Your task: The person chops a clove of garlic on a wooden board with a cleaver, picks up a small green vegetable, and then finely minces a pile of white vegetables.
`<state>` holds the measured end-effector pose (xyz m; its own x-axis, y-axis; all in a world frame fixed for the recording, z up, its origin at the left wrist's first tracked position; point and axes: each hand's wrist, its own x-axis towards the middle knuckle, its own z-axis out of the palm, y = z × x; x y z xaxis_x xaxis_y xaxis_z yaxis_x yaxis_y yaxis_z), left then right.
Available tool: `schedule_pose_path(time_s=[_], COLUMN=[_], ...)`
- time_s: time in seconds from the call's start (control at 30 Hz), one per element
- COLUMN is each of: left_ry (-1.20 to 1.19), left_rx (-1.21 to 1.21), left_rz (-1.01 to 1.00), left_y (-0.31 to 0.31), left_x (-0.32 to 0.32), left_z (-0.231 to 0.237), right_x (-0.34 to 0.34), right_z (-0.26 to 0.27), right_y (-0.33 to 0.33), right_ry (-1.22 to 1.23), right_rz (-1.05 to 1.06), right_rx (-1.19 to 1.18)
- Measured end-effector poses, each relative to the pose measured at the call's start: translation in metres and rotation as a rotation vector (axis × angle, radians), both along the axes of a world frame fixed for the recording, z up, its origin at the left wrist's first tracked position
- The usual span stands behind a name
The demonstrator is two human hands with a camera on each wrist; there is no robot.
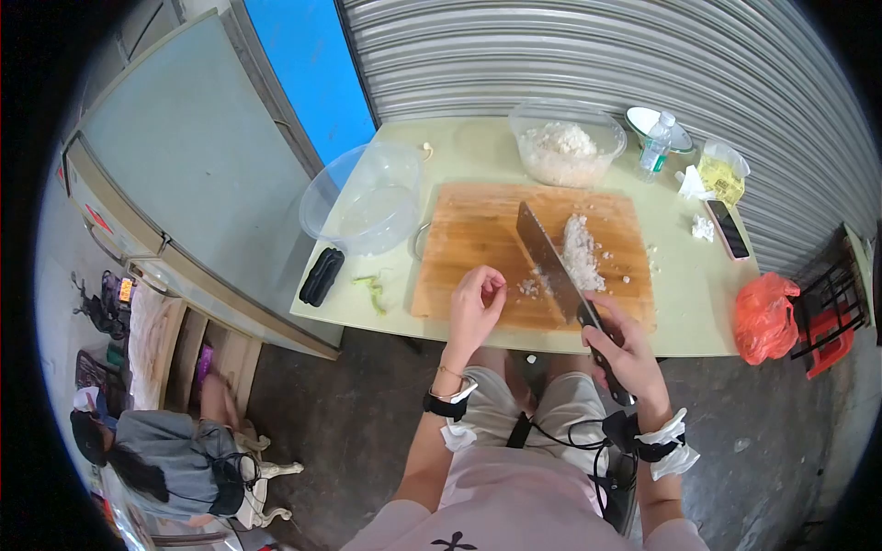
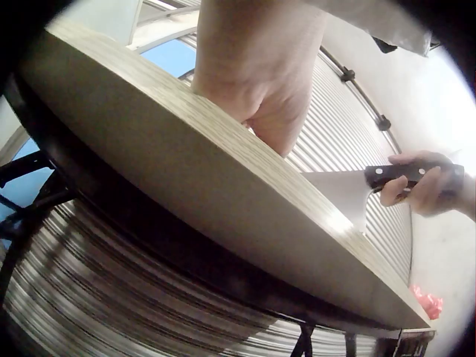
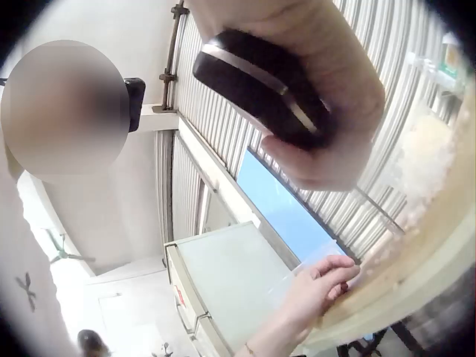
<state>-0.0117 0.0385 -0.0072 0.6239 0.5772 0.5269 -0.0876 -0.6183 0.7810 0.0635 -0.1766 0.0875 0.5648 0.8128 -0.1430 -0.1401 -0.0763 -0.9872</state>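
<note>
My right hand (image 1: 627, 354) grips the black riveted handle of a cleaver (image 1: 549, 262). The broad blade slants over the wooden cutting board (image 1: 469, 216), beside a heap of chopped pale, whitish food (image 1: 579, 250). In the left wrist view the same cleaver (image 2: 343, 192) shows from the side, thumb and fingers wrapped about its handle. The handle butt fills the top of the right wrist view. My left hand (image 1: 478, 301), fingers loosely bent and holding nothing visible, is at the board's front edge, left of the blade. Small white crumbs lie around the heap.
Behind the board stands a clear bowl (image 1: 542, 170) of chopped white food. A clear plastic basin (image 1: 317, 211), a black case (image 1: 322, 277) and green scraps (image 1: 373, 292) are at left. A bottle (image 1: 656, 147), phone (image 1: 729, 230) and red bag (image 1: 765, 317) are at right. Another person sits lower left.
</note>
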Motion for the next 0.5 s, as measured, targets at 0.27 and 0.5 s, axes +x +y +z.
schedule_pose_path(time_s=[0.27, 0.5], left_ry=[0.001, 0.093], left_rx=[-0.005, -0.027], left_rz=[0.008, -0.041], left_y=[0.001, 0.003], left_x=[0.001, -0.002], left_z=[0.001, 0.005], right_x=[0.001, 0.000], right_z=[-0.014, -0.002], right_y=[0.001, 0.002], right_ry=[-0.062, -0.074], right_rz=[-0.013, -0.003], right_rx=[0.007, -0.048])
